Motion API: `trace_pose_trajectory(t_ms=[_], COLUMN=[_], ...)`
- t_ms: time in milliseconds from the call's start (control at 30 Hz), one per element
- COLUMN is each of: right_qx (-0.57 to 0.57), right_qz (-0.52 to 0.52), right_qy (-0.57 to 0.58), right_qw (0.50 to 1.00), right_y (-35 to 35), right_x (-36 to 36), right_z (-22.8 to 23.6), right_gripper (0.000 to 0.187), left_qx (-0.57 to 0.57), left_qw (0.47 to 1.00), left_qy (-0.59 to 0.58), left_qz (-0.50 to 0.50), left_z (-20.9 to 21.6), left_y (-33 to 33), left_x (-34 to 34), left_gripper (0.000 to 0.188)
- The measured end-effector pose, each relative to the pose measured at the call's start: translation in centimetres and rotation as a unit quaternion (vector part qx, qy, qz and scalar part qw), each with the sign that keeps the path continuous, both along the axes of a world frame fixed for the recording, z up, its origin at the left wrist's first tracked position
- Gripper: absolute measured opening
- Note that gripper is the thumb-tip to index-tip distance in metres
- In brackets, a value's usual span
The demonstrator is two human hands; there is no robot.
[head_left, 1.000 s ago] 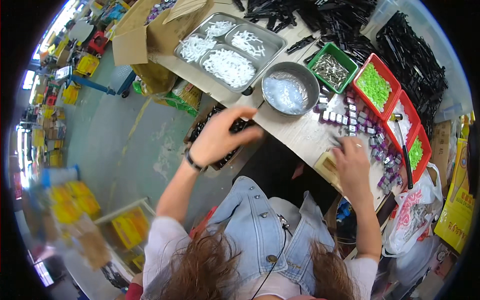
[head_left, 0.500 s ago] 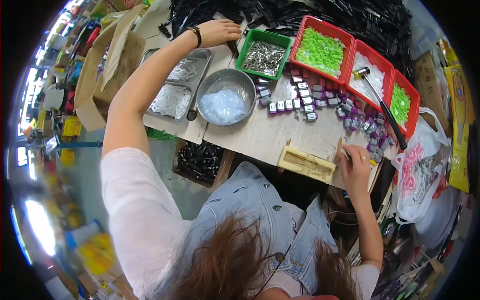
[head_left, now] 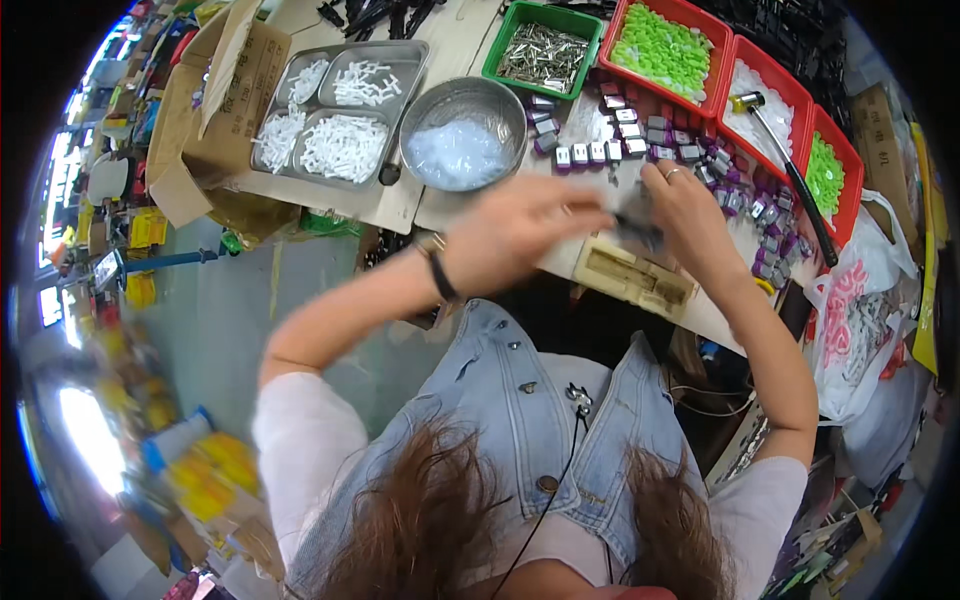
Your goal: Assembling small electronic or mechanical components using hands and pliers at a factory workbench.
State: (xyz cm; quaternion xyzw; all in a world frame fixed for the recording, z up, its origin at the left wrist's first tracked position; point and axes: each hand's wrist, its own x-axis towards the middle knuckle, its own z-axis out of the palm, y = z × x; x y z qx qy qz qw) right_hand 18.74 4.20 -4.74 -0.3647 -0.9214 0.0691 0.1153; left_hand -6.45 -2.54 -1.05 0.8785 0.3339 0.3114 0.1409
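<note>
My left hand [head_left: 525,228], smeared by motion, is closed on a dark, elongated black plastic piece [head_left: 637,232], which juts from its fingertips toward my right hand. My right hand [head_left: 692,222] has its fingers pinched together beside the small purple-and-grey blocks [head_left: 660,138]; whatever it grips is hidden. Below the two hands, at the table's near edge, lies a cream rectangular block [head_left: 634,277] with a recess cut into its top. A round metal bowl [head_left: 404,150] holding clear, bluish-white small pieces stands left of the hands.
A divided metal tray [head_left: 412,58] of white parts sits left of the bowl. At the back stand a green bin [head_left: 489,68] of metal pins and red bins [head_left: 722,62] of green and white pieces. A hammer [head_left: 790,165] rests across the bins. A cardboard box [head_left: 245,90] stands far left.
My left hand has come back from the black pile at the far side with a black piece. My right hand has moved from the cream block up to the purple-and-grey blocks.
</note>
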Motion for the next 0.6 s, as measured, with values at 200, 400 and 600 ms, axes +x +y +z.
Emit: trace_pose_trajectory(t_ms=[200,400,600], right_qx=[-0.131,-0.103,-0.086], right_qz=[-0.135,-0.129,-0.116], right_qy=[0.124,0.242,0.177], right_qw=[0.974,0.956,0.973], right_y=[-1.8,-3.7,-4.5], right_x=[3.0,6.5,7.6], right_z=[0.6,-1.0,-0.1], right_gripper=[0.025,0.021,0.026], left_qx=[-0.025,0.007,0.019], left_qw=[0.998,1.000,0.996], left_qy=[-0.045,0.013,0.060], left_qz=[0.033,-0.004,-0.061], left_z=[-5.6,-6.3,-6.8], left_y=[-4.6,-5.0,-4.6], left_x=[6.0,6.2,5.4], left_gripper=[0.043,0.051,0.064])
